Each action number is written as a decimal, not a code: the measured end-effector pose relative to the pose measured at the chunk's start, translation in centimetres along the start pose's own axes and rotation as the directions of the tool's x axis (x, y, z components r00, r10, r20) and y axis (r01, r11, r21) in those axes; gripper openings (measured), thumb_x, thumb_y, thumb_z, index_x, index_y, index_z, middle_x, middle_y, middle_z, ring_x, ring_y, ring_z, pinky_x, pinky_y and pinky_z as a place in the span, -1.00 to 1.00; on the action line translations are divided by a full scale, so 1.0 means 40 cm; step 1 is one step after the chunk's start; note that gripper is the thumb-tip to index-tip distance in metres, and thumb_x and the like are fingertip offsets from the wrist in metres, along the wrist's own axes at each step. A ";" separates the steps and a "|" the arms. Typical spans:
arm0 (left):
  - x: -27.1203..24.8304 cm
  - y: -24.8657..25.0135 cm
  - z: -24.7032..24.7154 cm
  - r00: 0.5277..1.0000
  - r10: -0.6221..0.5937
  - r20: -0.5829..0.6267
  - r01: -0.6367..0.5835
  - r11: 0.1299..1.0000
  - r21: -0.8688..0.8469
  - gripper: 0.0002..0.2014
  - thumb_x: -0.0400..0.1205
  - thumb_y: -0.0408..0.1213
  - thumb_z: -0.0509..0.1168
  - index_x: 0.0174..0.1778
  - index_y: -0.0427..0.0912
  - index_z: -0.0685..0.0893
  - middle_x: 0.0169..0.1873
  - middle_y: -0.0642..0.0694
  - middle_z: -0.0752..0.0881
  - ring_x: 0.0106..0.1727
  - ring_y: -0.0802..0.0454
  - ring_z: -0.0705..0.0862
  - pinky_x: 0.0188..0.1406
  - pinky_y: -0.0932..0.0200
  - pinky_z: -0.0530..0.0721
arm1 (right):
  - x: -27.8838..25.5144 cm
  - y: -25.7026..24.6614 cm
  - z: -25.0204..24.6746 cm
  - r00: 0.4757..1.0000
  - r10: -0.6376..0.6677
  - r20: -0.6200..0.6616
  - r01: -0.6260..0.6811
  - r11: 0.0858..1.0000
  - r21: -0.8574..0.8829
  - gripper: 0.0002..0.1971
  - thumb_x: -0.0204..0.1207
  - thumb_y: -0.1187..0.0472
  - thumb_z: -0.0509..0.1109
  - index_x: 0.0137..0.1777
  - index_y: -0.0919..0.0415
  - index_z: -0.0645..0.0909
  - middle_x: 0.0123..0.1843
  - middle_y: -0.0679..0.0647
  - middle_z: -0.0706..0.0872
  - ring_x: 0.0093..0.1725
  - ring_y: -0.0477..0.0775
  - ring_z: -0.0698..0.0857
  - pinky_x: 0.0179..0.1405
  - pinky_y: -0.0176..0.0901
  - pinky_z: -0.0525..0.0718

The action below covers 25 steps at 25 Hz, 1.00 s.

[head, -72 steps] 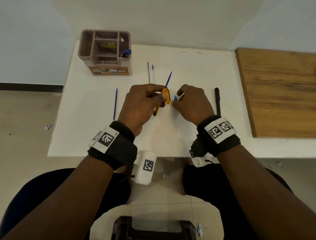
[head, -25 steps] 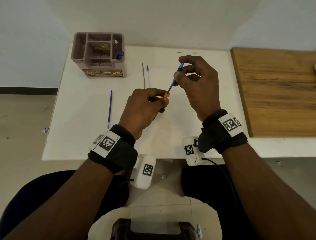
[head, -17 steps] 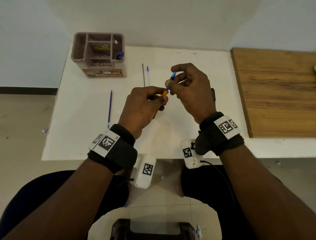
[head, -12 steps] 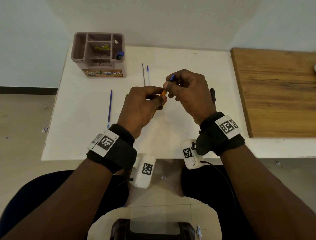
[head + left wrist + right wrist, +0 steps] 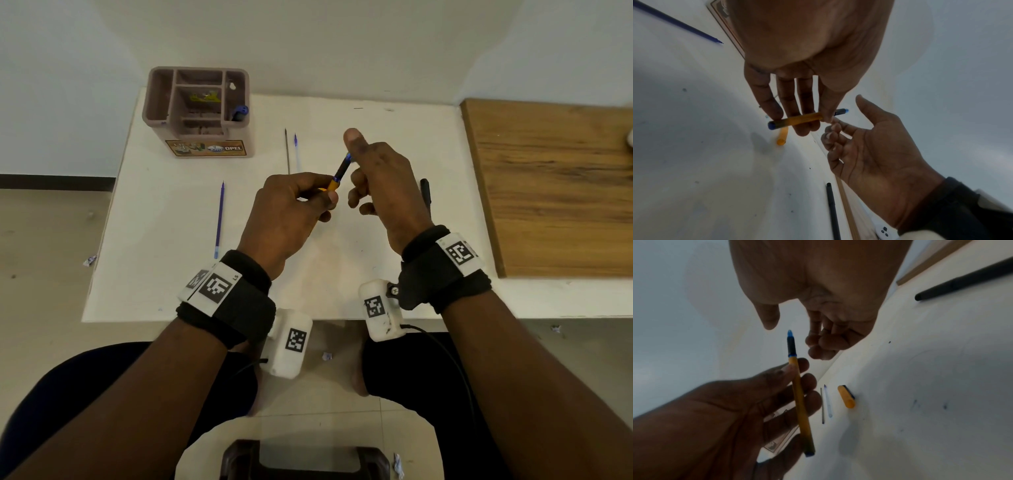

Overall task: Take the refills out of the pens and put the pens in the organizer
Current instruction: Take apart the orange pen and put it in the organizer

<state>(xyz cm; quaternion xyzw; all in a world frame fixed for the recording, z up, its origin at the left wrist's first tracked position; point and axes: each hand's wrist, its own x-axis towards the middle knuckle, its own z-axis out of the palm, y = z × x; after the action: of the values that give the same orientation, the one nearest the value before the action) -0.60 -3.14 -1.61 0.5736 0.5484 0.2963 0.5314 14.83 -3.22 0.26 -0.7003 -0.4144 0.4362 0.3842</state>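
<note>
Together, our left hand (image 5: 291, 212) pinches the orange pen (image 5: 797, 121); our right hand (image 5: 383, 185) hovers beside it, fingers loosely curled, holding nothing.

A slim orange plastic pen (image 5: 331, 185) with a dark blue tip section tilts up-right at frame centre. The mauve compartmented plastic organizer (image 5: 198, 113) stands upper left, a blue-capped pen (image 5: 239, 113) upright in its right slot.

My left hand (image 5: 291, 212) grips the orange pen (image 5: 337, 178) above the white counter (image 5: 164, 205); my right hand (image 5: 383, 181) sits just beside its blue tip, thumb raised; the organizer (image 5: 197, 109) stands far left; a black pen (image 5: 425, 192) lies right.
</note>
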 end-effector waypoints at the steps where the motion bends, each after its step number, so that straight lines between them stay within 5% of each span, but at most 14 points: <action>1: 0.001 0.000 0.000 1.000 -0.008 0.001 0.008 1.000 -0.001 -0.72 0.73 -0.18 0.38 0.34 -0.11 0.78 0.02 -0.09 0.86 -0.04 0.01 0.87 0.01 0.16 0.75 | -0.002 -0.003 -0.004 1.000 -0.009 0.016 0.008 0.999 0.047 -0.64 0.72 -0.18 0.36 0.19 0.12 0.71 -0.15 0.02 0.69 -0.31 -0.03 0.69 -0.27 -0.15 0.64; 5: 0.000 0.000 -0.005 1.000 -0.015 -0.002 0.015 1.000 -0.003 -0.71 0.73 -0.18 0.37 0.35 -0.09 0.78 0.02 -0.08 0.86 -0.04 0.02 0.87 -0.02 0.17 0.74 | -0.003 0.007 -0.013 0.986 -0.166 0.018 0.166 0.986 0.016 -0.81 0.71 0.15 0.45 0.16 0.23 0.80 -0.18 0.01 0.79 -0.32 -0.11 0.69 -0.38 -0.34 0.60; 9: -0.007 0.007 -0.006 1.000 0.012 0.008 -0.012 1.000 -0.002 -0.72 0.72 -0.15 0.38 0.33 -0.05 0.79 0.00 -0.05 0.86 -0.06 0.05 0.87 -0.08 0.10 0.82 | 0.003 0.007 -0.002 0.987 -0.161 -0.020 0.160 0.987 -0.016 -0.68 0.62 0.00 0.56 -0.11 0.27 0.66 -0.34 0.03 0.72 -0.37 -0.10 0.69 -0.31 -0.35 0.62; 12: -0.006 0.008 -0.005 1.000 -0.009 0.010 0.009 1.000 -0.012 -0.73 0.73 -0.14 0.37 0.33 -0.05 0.78 0.00 -0.04 0.86 -0.05 0.05 0.87 -0.08 0.09 0.81 | 0.001 0.002 0.005 0.995 -0.099 -0.032 0.100 0.995 0.017 -0.61 0.64 -0.17 0.48 0.04 0.21 0.65 -0.23 0.00 0.74 -0.31 -0.07 0.72 -0.25 -0.20 0.65; 15: -0.002 0.005 -0.008 0.999 -0.031 0.007 0.031 0.999 -0.019 -0.72 0.74 -0.16 0.36 0.34 -0.08 0.77 0.01 -0.07 0.86 -0.03 0.02 0.87 -0.10 0.11 0.79 | -0.003 -0.002 -0.001 0.995 -0.101 0.017 0.099 0.991 0.094 -0.73 0.76 -0.02 0.36 0.28 0.10 0.74 -0.02 -0.07 0.78 -0.25 -0.08 0.71 -0.30 -0.27 0.64; 18: 0.000 0.002 -0.009 1.000 -0.021 0.001 0.021 1.000 -0.009 -0.72 0.74 -0.17 0.36 0.35 -0.09 0.77 0.02 -0.08 0.86 -0.04 0.02 0.87 -0.07 0.17 0.76 | 0.000 0.009 -0.008 0.980 -0.197 -0.008 0.197 0.980 0.022 -0.82 0.72 0.14 0.45 0.18 0.17 0.83 -0.14 -0.13 0.80 -0.32 -0.16 0.69 -0.37 -0.39 0.62; 21: -0.003 0.003 -0.008 1.000 -0.004 0.005 0.004 1.000 -0.010 -0.72 0.73 -0.18 0.37 0.34 -0.08 0.78 0.01 -0.07 0.86 -0.05 0.04 0.87 -0.02 0.17 0.76 | 0.007 0.012 -0.003 0.982 -0.184 -0.051 0.183 0.983 -0.012 -0.70 0.62 0.01 0.56 0.01 0.30 0.76 -0.28 -0.06 0.75 -0.37 -0.16 0.69 -0.33 -0.39 0.62; 25: -0.003 0.003 -0.004 1.000 -0.012 0.012 0.012 1.000 -0.015 -0.72 0.73 -0.15 0.37 0.34 -0.07 0.78 0.01 -0.05 0.87 -0.05 0.06 0.87 -0.12 0.20 0.73 | 0.002 0.005 0.000 0.993 -0.114 -0.033 0.116 0.991 0.069 -0.68 0.67 -0.09 0.47 0.12 0.18 0.75 -0.12 -0.04 0.77 -0.34 -0.13 0.71 -0.30 -0.25 0.63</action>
<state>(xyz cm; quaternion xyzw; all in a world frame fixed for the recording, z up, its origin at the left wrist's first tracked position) -0.72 -3.18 -1.41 0.5679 0.5465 0.2937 0.5409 14.91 -3.21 0.05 -0.6674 -0.4329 0.4174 0.4392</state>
